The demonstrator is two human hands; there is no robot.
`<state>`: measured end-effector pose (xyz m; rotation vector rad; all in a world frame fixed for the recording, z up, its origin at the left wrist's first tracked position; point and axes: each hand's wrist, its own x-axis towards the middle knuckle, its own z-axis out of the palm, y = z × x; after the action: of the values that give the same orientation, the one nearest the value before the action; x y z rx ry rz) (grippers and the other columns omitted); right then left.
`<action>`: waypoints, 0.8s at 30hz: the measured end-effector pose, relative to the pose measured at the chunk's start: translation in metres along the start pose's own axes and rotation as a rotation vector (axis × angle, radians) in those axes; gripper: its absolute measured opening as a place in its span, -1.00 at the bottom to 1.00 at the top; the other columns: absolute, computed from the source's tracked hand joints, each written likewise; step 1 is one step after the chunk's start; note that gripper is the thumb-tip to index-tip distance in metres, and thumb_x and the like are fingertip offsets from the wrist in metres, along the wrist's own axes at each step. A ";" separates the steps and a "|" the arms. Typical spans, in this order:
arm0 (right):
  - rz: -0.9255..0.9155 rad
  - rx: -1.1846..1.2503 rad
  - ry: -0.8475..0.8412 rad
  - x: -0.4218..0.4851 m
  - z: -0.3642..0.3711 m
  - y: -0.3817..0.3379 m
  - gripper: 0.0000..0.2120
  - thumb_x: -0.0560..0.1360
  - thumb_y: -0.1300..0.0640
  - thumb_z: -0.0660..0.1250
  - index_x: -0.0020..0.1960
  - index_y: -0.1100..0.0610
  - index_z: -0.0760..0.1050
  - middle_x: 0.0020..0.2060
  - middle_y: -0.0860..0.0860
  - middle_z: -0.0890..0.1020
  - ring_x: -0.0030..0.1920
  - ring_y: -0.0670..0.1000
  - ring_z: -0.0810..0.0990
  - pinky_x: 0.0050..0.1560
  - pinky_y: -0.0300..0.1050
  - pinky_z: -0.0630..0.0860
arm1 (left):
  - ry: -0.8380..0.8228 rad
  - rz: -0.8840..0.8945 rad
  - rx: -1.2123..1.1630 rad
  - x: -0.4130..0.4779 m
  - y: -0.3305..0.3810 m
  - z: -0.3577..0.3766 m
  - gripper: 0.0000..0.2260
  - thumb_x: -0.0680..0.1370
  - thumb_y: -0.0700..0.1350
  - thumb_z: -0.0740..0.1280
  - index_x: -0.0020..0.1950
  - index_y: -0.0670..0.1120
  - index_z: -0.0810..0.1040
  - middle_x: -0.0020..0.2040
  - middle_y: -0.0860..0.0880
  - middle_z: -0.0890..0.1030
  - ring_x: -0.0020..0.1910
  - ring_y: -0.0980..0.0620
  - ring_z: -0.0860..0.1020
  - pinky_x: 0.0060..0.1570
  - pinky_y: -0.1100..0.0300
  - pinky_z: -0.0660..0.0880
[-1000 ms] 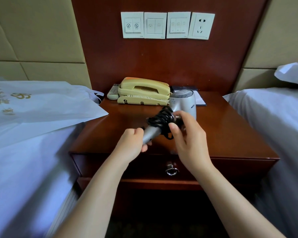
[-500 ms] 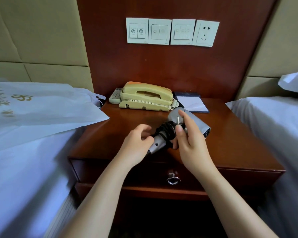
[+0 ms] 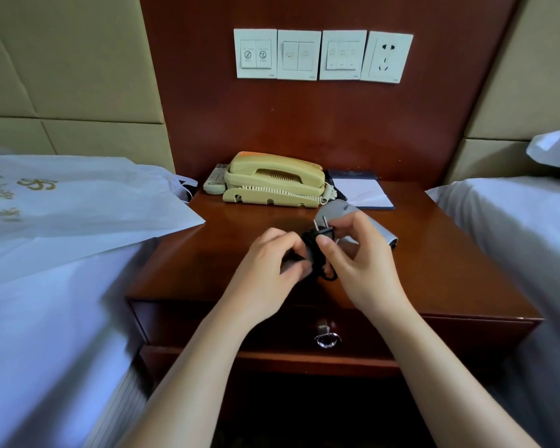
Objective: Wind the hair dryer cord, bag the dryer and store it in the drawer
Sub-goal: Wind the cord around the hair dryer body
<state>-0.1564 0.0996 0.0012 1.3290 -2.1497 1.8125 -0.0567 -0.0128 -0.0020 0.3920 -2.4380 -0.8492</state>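
A silver hair dryer (image 3: 382, 232) lies tilted above the wooden nightstand (image 3: 434, 270), its barrel pointing right. Its black cord (image 3: 314, 253) is wound in loops around the handle. My left hand (image 3: 269, 263) is closed around the handle, hiding most of it. My right hand (image 3: 356, 257) pinches the black plug (image 3: 322, 232), whose two prongs stick upward. A white bag (image 3: 78, 202) with gold print lies flat on the bed at the left. The drawer (image 3: 450, 331) under the tabletop is closed, with a metal ring pull (image 3: 327, 339).
A beige telephone (image 3: 274, 181), a remote control (image 3: 214, 182) and a notepad (image 3: 362, 192) sit at the back of the nightstand. Switch plates and a wall socket (image 3: 387, 56) hang above. White beds flank the nightstand on both sides.
The dryer has tipped from upright to lying with its barrel to the right. My right hand has brought the plug end up against the wound cord. The camera view has dropped slightly.
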 end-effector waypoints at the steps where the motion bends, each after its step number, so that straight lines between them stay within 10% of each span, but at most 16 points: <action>1: -0.009 -0.034 -0.016 0.000 0.000 -0.001 -0.81 0.50 0.16 0.33 -0.13 -0.09 0.38 -0.28 -0.12 0.56 -0.38 -0.04 0.55 -0.33 -0.15 0.51 | -0.013 0.008 -0.005 0.000 0.000 -0.001 -0.94 0.49 -0.16 0.37 -0.12 -0.05 0.50 -0.02 0.07 0.43 -0.05 0.16 0.44 -0.08 0.33 0.33; 4: -0.048 -0.147 -0.032 -0.002 -0.001 -0.002 -0.90 0.51 0.15 0.32 -0.03 -0.02 0.43 -0.21 -0.13 0.57 -0.30 -0.06 0.53 -0.28 -0.22 0.47 | -0.076 0.018 -0.001 -0.001 -0.001 -0.003 -0.86 0.47 -0.17 0.40 -0.16 -0.05 0.44 -0.02 0.07 0.40 -0.08 0.14 0.46 -0.11 0.45 0.32; 14: -0.235 -0.394 -0.124 -0.006 0.002 -0.003 -0.79 0.49 0.24 0.34 0.12 0.14 0.51 -0.12 -0.11 0.45 -0.17 -0.19 0.40 -0.15 -0.41 0.37 | 0.153 0.124 0.023 -0.011 -0.001 -0.002 -0.83 0.48 -0.23 0.34 -0.15 0.00 0.39 -0.07 0.12 0.44 -0.12 0.02 0.51 -0.08 -0.04 0.51; 20: -0.237 -0.401 -0.116 -0.003 0.002 -0.002 -0.75 0.49 0.25 0.32 0.16 0.11 0.53 -0.17 -0.20 0.42 -0.24 -0.30 0.40 -0.17 -0.44 0.36 | 0.178 0.005 -0.197 -0.010 -0.006 -0.002 -0.74 0.51 -0.22 0.36 0.16 -0.01 0.48 0.04 0.06 0.57 0.09 0.12 0.58 0.08 0.27 0.54; 24: -0.245 -0.474 -0.139 0.001 -0.002 -0.001 -0.74 0.51 0.23 0.29 0.18 0.09 0.55 -0.13 -0.14 0.49 -0.13 -0.04 0.38 -0.09 -0.19 0.34 | 0.174 0.050 -0.229 -0.010 -0.007 -0.004 -0.72 0.54 -0.25 0.32 0.24 -0.07 0.57 0.08 0.06 0.60 0.06 0.24 0.58 0.01 0.50 0.45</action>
<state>-0.1568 0.1006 0.0030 1.5353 -2.1712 1.0630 -0.0457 -0.0159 -0.0079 0.3046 -2.1553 -1.0153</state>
